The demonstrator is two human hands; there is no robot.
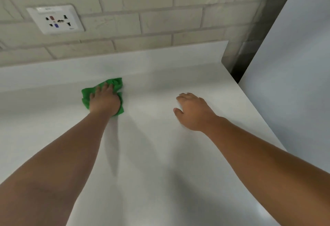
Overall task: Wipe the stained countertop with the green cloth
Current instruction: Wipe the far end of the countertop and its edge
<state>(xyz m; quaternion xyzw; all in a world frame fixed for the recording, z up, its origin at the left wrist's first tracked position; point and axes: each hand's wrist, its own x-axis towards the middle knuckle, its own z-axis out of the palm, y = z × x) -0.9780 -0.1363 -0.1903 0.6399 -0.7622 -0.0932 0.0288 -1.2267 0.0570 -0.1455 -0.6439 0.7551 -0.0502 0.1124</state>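
- Our left hand [104, 99] lies palm down on the green cloth [114, 83], fingers spread and pressing the bunched fabric flat against the countertop [151, 154]; it pins the cloth under the palm and does not clench it.
- The left arm reaches straight out from the near left, elbow nearly locked.
- Our right hand [192, 111] holds nothing; it is released, fingers loosely spread, palm toward the surface at right of centre. We cannot tell whether it touches the top or floats just above it.
- The right arm comes in from the near right at a slant.
- The cloth sits toward the far left of the top, near the low upstand under the brick wall [160, 20], with green showing on all sides of the hand.
- The two hands are well apart, bare surface between them.
- A socket [56, 19] is set in the wall, far left.
- On the right the top ends at a straight edge beside a tall white panel [294, 83]; a dark gap shows at the far right corner.
- Bare white surface spreads near us and to the left.
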